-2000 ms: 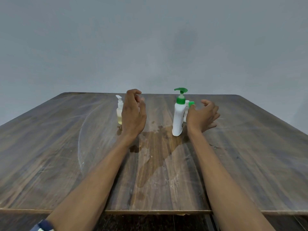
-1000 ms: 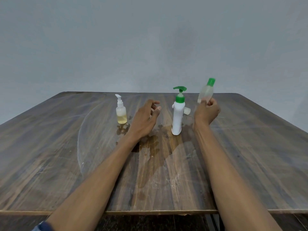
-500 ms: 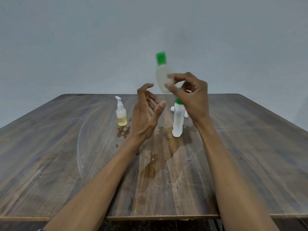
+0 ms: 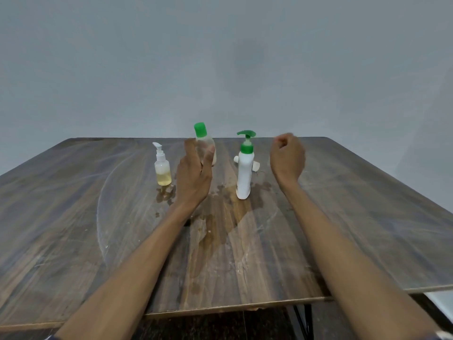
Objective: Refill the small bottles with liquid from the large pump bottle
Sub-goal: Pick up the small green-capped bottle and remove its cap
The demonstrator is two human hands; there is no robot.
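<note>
Left grip [image 4: 195,174] wraps the green-capped bottle [image 4: 204,143] mid-frame; right grip [image 4: 287,157], slightly blurred, looks curled and empty beside the pump bottle [image 4: 244,176].

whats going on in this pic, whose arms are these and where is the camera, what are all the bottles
There is no machine here. A person wears a wide-angle camera on the head, looking forward and down, so the two bare arms reaching in from the bottom are the person's own.

They work at a wooden table with wet stains near its middle. On it stand a large white pump bottle with a green pump, and a small clear pump bottle partly filled with yellowish liquid. Something small and white lies behind the large bottle; I cannot tell what it is.

The left hand holds a small clear bottle with a green cap, cap on. The right hand is curled and holds nothing.
</note>
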